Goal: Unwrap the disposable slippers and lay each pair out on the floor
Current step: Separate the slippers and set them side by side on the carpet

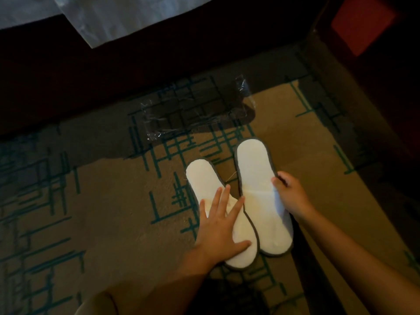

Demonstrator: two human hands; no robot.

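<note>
Landmark: the clear wrapper (195, 110), lying flat and empty on the patterned carpet (91, 212) below the dark bed base.

Left slipper (204, 178): on the carpet, below the wrapper and nearer the wearer, its far end angled leftward. The left hand (218, 226) lies flat upon it, fingers spread, pressing rather than grasping.

Right slipper (256, 185): below the wrapper's right end, just beside the left slipper; their near ends touch or slightly overlap. The right hand (288, 194) grips its outer edge, fingers curled over the grey trim.

Assessment: unwrapping of this pair appears complete; the step in hand is laying out. The pair splays in a V. The next move likely calls for drawing the far ends parallel, then letting go.
</note>
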